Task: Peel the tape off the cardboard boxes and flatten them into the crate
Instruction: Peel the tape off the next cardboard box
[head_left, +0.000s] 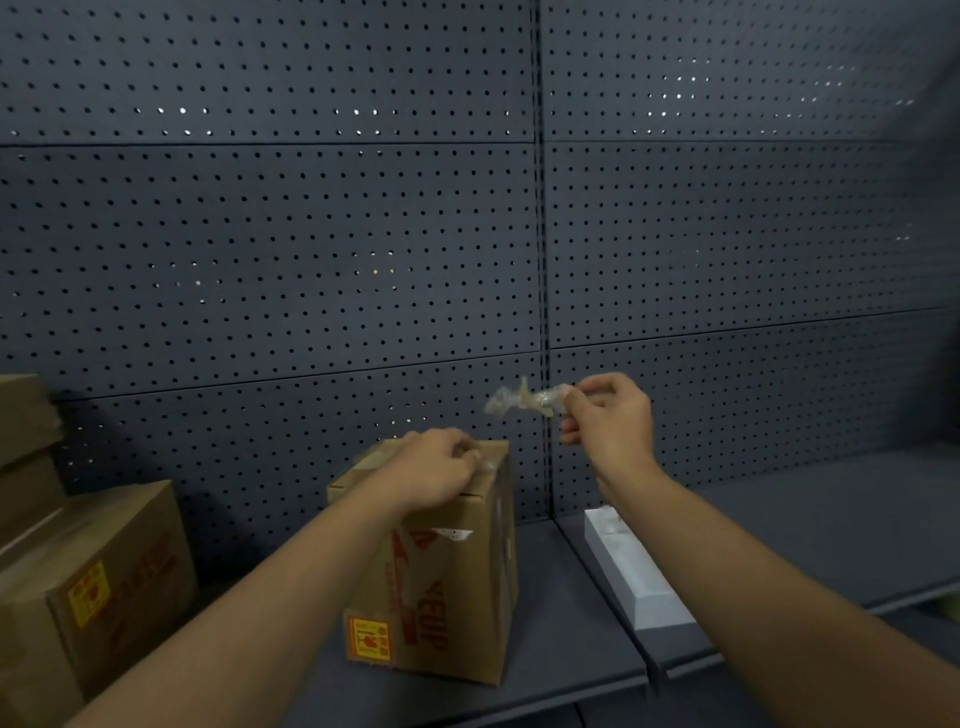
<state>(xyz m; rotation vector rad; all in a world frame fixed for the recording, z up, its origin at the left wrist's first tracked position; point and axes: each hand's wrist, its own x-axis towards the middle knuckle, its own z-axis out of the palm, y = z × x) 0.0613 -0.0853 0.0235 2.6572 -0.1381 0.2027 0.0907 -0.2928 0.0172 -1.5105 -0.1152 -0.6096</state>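
We face a dark pegboard wall (311, 234) that fills most of the frame, with a dark shelf (571, 623) running along the bottom. More cardboard boxes (93, 582) wait stacked at the lower left, and a white flat box (631, 566) lies at the lower right of centre. No crate is in view.

The box we are working on (441, 587) stands upright at lower centre, its top flaps down and closed. Our left hand (436, 467) rests on its top, fingers curled at the far right edge where a bit of clear tape seems to remain; we cannot tell whether they pinch it.

Our right hand (608, 415), raised just right of centre, pinches a crumpled strip of clear tape (522, 402), well clear of the box.

To do this step well, we should probably keep the left hand pressing down so the box does not lift, drop the wad aside, then peel any remaining tape low and slowly along the seam, so the cardboard does not tear.
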